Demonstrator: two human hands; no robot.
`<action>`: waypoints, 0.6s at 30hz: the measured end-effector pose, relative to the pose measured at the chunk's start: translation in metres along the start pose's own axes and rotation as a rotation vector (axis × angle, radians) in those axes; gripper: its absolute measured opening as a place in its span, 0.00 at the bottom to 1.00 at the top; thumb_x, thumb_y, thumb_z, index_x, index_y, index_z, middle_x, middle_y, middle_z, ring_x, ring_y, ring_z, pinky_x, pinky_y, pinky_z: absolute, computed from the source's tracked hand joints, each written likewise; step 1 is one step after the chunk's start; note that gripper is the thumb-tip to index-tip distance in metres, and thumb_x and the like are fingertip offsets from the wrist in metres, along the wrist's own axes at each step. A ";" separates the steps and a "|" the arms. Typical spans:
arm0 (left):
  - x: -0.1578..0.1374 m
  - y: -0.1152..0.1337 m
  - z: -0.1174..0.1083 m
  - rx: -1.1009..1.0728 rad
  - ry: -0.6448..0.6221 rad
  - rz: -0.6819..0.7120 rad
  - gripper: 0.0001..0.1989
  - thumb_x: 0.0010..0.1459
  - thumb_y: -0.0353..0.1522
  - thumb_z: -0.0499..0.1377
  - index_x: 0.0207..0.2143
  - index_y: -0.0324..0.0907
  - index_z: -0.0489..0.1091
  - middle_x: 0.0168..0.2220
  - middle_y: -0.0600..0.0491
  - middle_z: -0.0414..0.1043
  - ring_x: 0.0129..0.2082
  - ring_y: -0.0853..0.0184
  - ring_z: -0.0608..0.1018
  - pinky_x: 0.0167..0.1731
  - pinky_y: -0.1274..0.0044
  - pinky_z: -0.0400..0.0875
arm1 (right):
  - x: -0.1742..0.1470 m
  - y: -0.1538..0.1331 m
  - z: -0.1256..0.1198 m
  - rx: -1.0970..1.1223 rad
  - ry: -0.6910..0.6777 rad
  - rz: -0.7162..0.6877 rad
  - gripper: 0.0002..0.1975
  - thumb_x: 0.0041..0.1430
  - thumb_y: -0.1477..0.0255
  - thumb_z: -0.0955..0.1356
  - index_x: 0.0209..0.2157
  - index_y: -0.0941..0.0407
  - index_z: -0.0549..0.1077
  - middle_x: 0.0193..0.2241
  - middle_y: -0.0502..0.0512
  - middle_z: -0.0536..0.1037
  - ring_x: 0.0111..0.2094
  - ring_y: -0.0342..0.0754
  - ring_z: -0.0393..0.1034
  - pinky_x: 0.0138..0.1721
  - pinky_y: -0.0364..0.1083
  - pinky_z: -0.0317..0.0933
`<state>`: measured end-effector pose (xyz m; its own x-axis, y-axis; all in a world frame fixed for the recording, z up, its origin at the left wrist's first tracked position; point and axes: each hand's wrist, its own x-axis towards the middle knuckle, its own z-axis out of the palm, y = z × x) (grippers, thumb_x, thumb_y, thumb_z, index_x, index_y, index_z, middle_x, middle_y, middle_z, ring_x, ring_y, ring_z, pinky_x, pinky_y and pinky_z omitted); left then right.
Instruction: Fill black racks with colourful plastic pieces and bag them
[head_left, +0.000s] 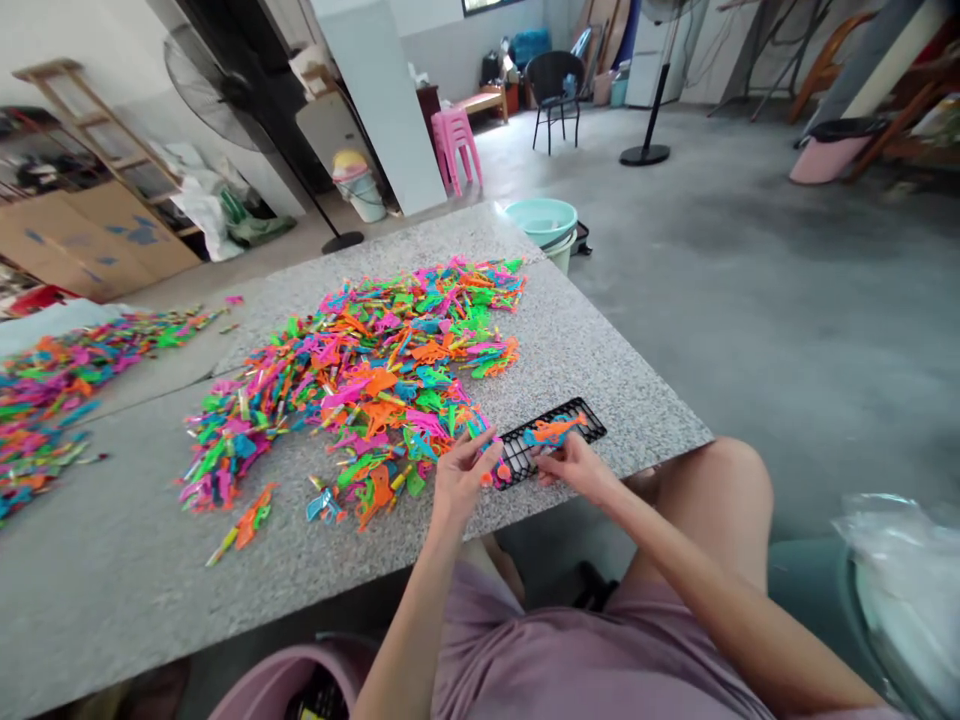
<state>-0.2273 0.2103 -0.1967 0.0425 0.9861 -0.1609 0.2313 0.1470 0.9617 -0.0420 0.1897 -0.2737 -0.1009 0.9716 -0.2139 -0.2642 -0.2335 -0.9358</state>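
Observation:
A black wire basket (592,418) rests near the stone table's front edge. Over it is a small orange-and-blue plastic toy gun (553,432), pinched in the curled fingers of my right hand (577,468). At the basket's left end, my left hand (459,480) is open, thumb and forefinger apart and no piece visible between them. Pink plastic bits (502,472) lie beside its thumb at the basket's corner. To the left spreads a large pile of bright toy guns (375,380) in orange, green, pink and blue. A blue toy gun (324,506) lies apart from the pile.
A second toy pile (82,370) covers the table's far left. An orange toy gun with a yellow tube (244,525) lies near the front edge. Below stands a pink tub (270,690); at right, a green bin (806,590) with clear plastic. A turquoise basin (541,215) stands beyond the table.

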 end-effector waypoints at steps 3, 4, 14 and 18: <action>0.001 0.004 0.002 -0.030 0.000 0.001 0.21 0.44 0.40 0.70 0.41 0.41 0.80 0.37 0.51 0.81 0.45 0.58 0.78 0.52 0.68 0.68 | -0.009 0.009 0.019 -0.026 0.003 0.004 0.15 0.51 0.60 0.71 0.34 0.54 0.68 0.25 0.50 0.75 0.25 0.49 0.75 0.28 0.48 0.71; 0.002 0.005 0.002 -0.042 0.001 0.001 0.21 0.44 0.40 0.71 0.41 0.41 0.80 0.35 0.51 0.81 0.45 0.58 0.78 0.50 0.69 0.69 | -0.007 0.008 0.023 -0.093 0.009 0.003 0.13 0.52 0.62 0.71 0.34 0.55 0.70 0.25 0.50 0.76 0.26 0.49 0.75 0.28 0.47 0.71; 0.002 0.004 0.004 -0.062 0.014 0.001 0.22 0.44 0.39 0.70 0.43 0.42 0.80 0.35 0.52 0.80 0.42 0.60 0.79 0.47 0.70 0.71 | -0.001 -0.020 0.026 -1.159 -0.155 -0.223 0.12 0.58 0.68 0.72 0.42 0.58 0.75 0.37 0.59 0.80 0.40 0.51 0.74 0.40 0.44 0.60; 0.003 0.004 0.006 -0.039 0.032 0.007 0.22 0.45 0.39 0.70 0.43 0.42 0.79 0.37 0.51 0.80 0.43 0.60 0.79 0.48 0.70 0.70 | 0.005 -0.032 0.029 -1.228 -0.250 -0.211 0.14 0.56 0.70 0.72 0.44 0.59 0.74 0.36 0.59 0.80 0.39 0.52 0.74 0.38 0.44 0.59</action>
<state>-0.2203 0.2130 -0.1943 0.0126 0.9890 -0.1472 0.1932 0.1420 0.9708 -0.0617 0.2008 -0.2369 -0.3784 0.9206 -0.0966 0.7485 0.2429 -0.6170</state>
